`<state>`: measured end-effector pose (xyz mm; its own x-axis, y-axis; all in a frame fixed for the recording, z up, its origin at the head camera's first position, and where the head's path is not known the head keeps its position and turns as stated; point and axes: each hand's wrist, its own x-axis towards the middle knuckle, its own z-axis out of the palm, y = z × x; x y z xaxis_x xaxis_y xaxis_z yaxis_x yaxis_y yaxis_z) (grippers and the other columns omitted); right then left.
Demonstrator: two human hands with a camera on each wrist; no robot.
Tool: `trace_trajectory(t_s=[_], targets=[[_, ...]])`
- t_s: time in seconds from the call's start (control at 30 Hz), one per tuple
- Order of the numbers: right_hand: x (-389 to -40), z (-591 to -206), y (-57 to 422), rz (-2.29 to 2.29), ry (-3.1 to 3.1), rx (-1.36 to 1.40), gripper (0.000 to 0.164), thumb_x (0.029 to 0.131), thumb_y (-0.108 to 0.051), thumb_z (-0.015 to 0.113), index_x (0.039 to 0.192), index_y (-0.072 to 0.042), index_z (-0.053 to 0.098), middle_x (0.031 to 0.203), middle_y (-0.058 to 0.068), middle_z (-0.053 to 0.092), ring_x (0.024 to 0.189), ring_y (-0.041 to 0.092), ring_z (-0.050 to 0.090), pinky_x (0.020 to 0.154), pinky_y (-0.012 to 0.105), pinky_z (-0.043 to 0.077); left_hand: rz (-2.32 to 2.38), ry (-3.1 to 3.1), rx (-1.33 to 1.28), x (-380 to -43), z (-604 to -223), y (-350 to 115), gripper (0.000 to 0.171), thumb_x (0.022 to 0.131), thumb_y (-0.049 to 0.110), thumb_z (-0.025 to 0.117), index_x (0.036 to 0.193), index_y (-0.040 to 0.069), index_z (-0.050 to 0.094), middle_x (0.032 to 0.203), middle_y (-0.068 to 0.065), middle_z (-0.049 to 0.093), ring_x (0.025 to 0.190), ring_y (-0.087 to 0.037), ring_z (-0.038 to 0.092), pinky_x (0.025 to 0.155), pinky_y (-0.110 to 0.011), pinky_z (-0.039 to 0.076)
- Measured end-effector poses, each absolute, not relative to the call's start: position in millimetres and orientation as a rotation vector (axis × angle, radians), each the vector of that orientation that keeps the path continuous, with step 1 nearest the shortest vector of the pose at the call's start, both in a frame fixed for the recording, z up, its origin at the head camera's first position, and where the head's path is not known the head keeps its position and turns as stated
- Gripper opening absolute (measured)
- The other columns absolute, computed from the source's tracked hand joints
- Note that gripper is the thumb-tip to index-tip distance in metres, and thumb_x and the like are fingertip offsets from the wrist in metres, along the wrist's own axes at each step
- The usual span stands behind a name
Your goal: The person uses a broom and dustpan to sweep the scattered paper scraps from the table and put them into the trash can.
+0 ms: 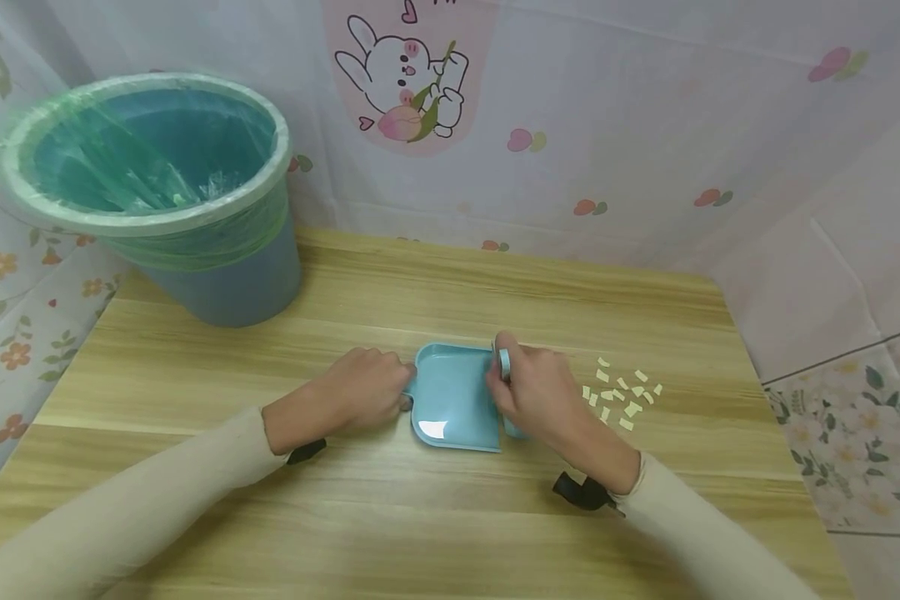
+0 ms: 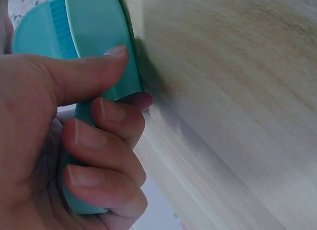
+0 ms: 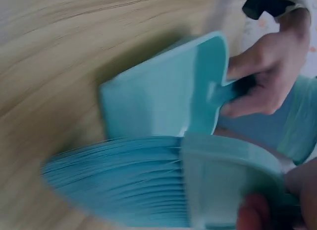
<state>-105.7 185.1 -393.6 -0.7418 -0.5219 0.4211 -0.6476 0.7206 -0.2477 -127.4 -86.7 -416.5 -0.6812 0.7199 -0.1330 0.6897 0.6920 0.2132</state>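
We see the left hand curled tight, holding the dustpan; at its 3 o'clock edge, the right hand grips the brush. A flat dustpan and low strokes should best suit the scraps further toward 3 o'clock. The dustpan looks bare; the green-lined bin at 10 o'clock, we cannot tell.

Text, labels, numbers — none legible.

Wood-grain tabletop, blue bucket at far left, pale scraps scattered right
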Motion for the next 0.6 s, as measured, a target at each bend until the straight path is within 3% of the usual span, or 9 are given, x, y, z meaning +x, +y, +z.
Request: trace_trajectory(t_s=[0.27,0.6], targets=[[-110,-378,183,0.825,-2.486,0.795,0.015,0.094,-0.008,0.058,0.08,-0.007,0.051,0.056,-0.007,0.043,0.045,0.002,0.037,0.037,0.018,0.027,0.231,2.69,1.128,-127,-416,-86,0.034,0.104,0.029,0.076,0.111,-0.004,0.074,0.075,-0.004,0.059,0.064,-0.018,0.052,0.062,-0.04,0.057],[-103,-368,207,0.553,-2.525,0.813,0.017,0.091,-0.003,0.059,0.083,-0.009,0.045,0.055,-0.009,0.034,0.048,0.005,0.03,0.041,0.023,0.025,0.21,2.678,1.106,-127,-414,-85,0.034,0.105,0.03,0.075,0.113,-0.004,0.074,0.076,-0.004,0.059,0.064,-0.018,0.053,0.063,-0.039,0.057]])
